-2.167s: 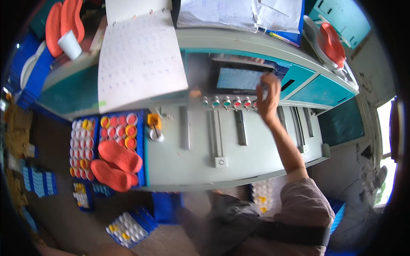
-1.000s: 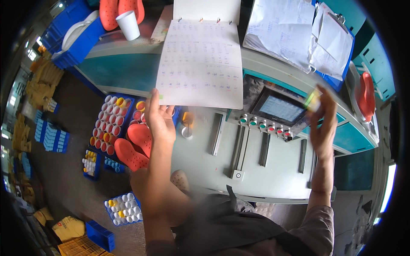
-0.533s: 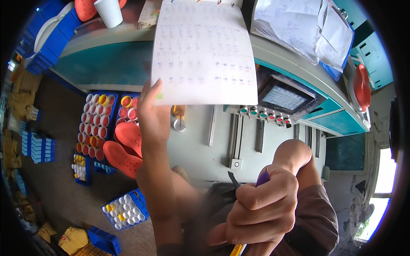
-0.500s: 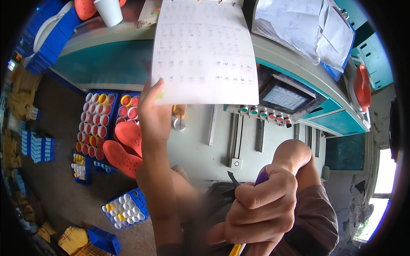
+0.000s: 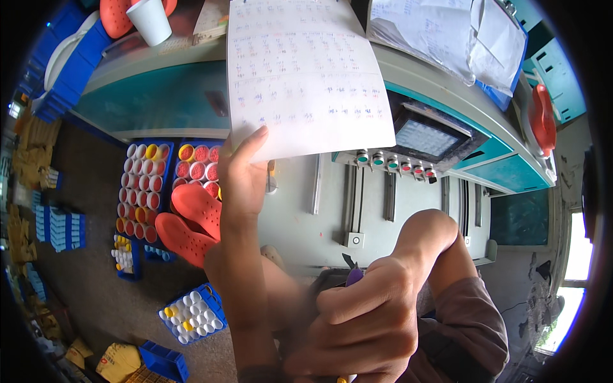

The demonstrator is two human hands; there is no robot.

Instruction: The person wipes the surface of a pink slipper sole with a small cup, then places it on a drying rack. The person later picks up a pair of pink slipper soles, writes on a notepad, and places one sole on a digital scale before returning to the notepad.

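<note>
— What carries everything up top?

— A long grey machine top (image 5: 447,89) running across the upper frame. A white paper cup (image 5: 150,19) and an orange clog (image 5: 115,13) stand on it at upper left, loose papers (image 5: 440,32) at upper right.

— And below?

— The dark floor (image 5: 96,166) on the left. Blue trays of coloured cups (image 5: 143,185) sit on it at mid-left, two orange clogs (image 5: 188,220) lying over them. A smaller blue tray of white and yellow cups (image 5: 191,314) sits lower centre-left.
</note>
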